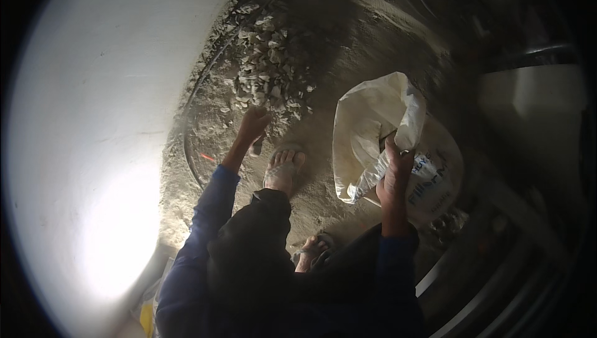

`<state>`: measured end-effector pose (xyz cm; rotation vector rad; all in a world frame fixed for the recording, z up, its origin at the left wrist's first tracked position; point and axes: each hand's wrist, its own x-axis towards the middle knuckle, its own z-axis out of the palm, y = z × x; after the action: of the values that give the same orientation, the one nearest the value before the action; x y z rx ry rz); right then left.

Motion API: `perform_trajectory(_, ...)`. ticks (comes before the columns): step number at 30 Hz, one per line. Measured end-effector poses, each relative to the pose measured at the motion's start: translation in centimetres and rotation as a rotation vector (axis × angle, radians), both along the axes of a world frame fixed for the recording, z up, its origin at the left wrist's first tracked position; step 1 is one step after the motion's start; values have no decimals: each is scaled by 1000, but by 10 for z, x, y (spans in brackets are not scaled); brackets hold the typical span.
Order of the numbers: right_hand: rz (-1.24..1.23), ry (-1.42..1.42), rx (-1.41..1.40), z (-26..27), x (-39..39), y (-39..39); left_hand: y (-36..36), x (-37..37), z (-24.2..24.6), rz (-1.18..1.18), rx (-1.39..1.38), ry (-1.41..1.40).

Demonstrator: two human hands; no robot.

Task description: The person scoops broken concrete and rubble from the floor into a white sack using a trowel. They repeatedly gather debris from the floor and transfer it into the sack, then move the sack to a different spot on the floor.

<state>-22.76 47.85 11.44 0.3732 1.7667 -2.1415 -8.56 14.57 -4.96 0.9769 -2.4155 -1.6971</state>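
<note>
My right hand (394, 172) grips the folded rim of a white woven plastic sack (354, 105), with the thumb on top of the rim. The sack's mouth gapes toward me, and its outer side bears printing. Something pale lies inside it, too shadowed to name. At the near end of a heap of broken rubble pieces (266, 67), my left hand (254, 123) hangs low with its fingers curled. Its palm side is turned away, so whether it holds a piece cannot be seen.
A white wall (93, 105) rises on the left, brightly lit low down. Along its foot a dark cable (189, 114) curves over the dusty ground (322, 198). My sandalled foot (282, 170) stands between the hands. Pale long bars (471, 300) lie at the lower right.
</note>
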Motion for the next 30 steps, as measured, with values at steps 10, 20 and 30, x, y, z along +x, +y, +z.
perform_trajectory(10,5,37,-91,4,1,-4,18,5,76,27,73,-133)
perform_trajectory(20,-18,37,-12,12,1,-8,95,-16,134,-381,-171,-172)
perform_trajectory(30,-9,32,-71,7,-1,-2,92,13,128,-538,-714,279)
